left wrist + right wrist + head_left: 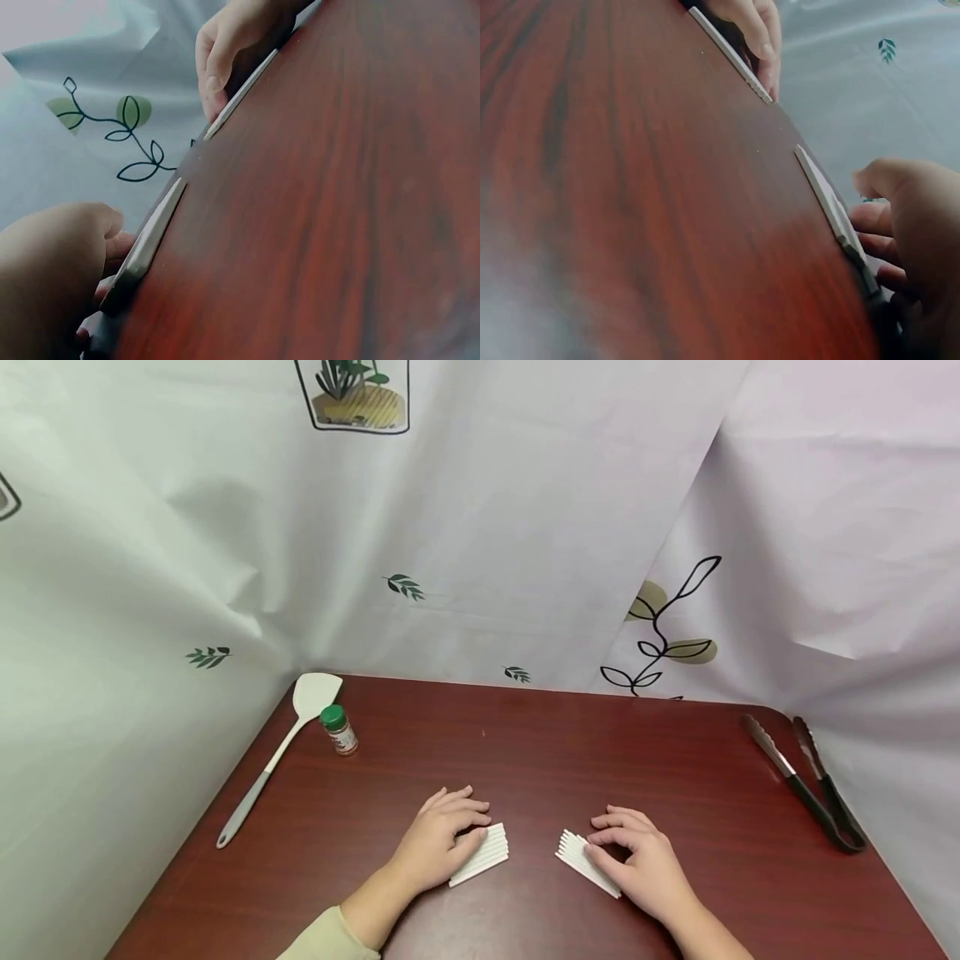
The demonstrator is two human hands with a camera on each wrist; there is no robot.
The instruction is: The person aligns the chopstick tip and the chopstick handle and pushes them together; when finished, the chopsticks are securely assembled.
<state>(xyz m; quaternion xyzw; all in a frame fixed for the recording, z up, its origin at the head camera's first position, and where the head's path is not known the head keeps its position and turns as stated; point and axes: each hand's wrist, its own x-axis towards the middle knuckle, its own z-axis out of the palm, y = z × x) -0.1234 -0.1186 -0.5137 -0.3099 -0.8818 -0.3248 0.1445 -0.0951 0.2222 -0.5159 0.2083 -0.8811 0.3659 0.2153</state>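
Observation:
Two flat rows of thin white sticks (491,850) (582,862) lie on the dark red table, slanting toward each other with a strip of wood between them. Beside the left row is the left hand (442,842), palm down, its fingers loosely bent and its thumb over the outer ends of the sticks. The right hand (647,862) lies at the right row in much the same way, thumb and forefinger a little apart at the sticks. Both wrist views show the rows edge-on, low against the tabletop, with relaxed fingers next to them.
On the left of the table lie a white spatula (281,747) with a grey handle and an upright spice jar (342,737) with a green lid. Metal tongs (813,793) with black handles rest at the right edge. A printed white sheet (525,527) hangs behind the table.

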